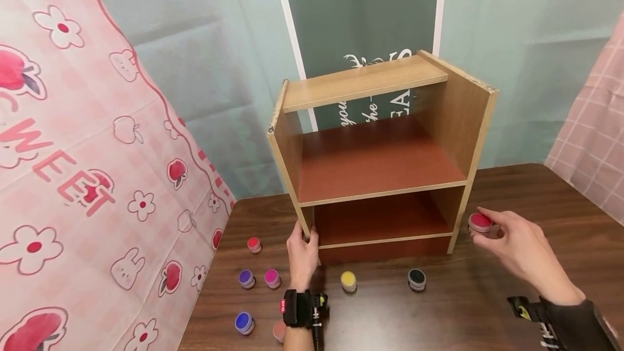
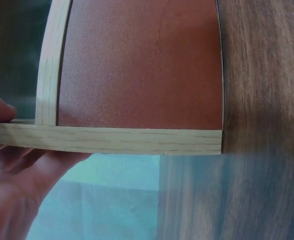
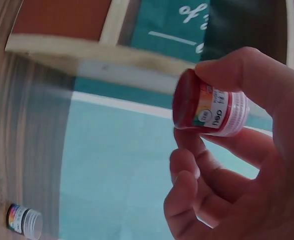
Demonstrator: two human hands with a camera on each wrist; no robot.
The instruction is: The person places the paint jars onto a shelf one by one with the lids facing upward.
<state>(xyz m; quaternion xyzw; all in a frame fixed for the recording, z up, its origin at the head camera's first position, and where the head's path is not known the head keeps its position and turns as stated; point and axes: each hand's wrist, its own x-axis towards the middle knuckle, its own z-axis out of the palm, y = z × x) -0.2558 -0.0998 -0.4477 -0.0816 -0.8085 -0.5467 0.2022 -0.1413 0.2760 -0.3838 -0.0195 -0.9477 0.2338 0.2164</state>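
Note:
A small wooden shelf unit (image 1: 375, 158) with reddish-brown boards stands on the table. My left hand (image 1: 303, 256) grips the front edge of its left side panel, near the lower compartment. In the left wrist view the thumb lies inside the panel edge (image 2: 137, 140) and the other fingers outside. To the right of the unit my right hand (image 1: 519, 248) pinches a red paint jar (image 1: 480, 222) between thumb and fingers, apart from the side panel. The right wrist view shows the labelled paint jar (image 3: 209, 107) tipped sideways in that frame.
In front of the unit stand a yellow jar (image 1: 348, 281) and a black jar (image 1: 416, 279). Several more jars, such as a red one (image 1: 254, 245) and a magenta one (image 1: 272, 279), stand left on the brown table (image 1: 380, 318). Curtains (image 1: 205, 69) hang behind and beside.

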